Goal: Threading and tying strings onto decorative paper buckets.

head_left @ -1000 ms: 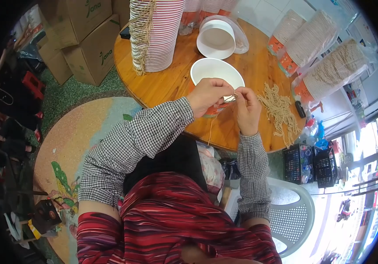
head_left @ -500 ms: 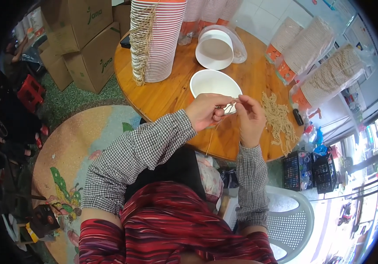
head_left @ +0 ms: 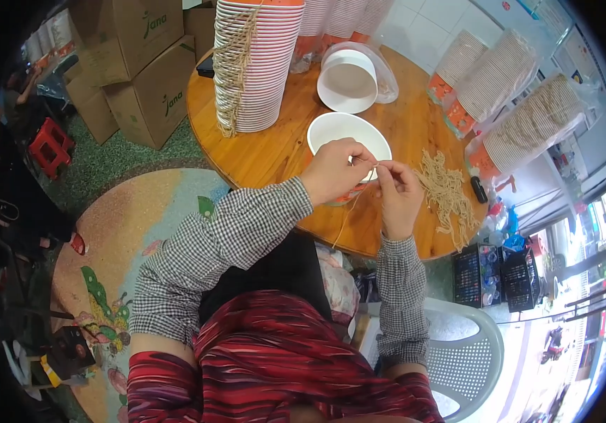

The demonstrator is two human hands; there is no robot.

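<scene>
- The left hand [head_left: 332, 169] is reaching over the near rim of a white paper bowl [head_left: 349, 134], fingers curled and pinching one end of a thin tan string [head_left: 349, 215].
- The right hand [head_left: 399, 194] is meeting it just to the right, thumb and forefinger pinching the same string, so the two hands are almost touching at their fingertips.
- The string is hanging down from the pinch, trailing below the hands and over the near edge of the round wooden table [head_left: 274, 151].
- The bowl is sitting directly under and beyond the left hand, partly covered by it; its orange outer wall is peeking out beneath the left wrist.
- A loose pile of cut strings [head_left: 447, 197] is lying on the table just right of the right hand, near it but apart.
- A second white bowl inside a clear plastic bag [head_left: 349, 79] is resting farther away, beyond both hands.
- A tall stack of bowls [head_left: 260, 63] with strings already dangling down its side is standing beyond and to the left of the left hand.
- Sleeves of stacked bowls wrapped in clear plastic [head_left: 528, 123] are lying beyond and to the right of the right hand.
- Cardboard boxes [head_left: 141, 63] are standing on the floor well left of the hands.
</scene>
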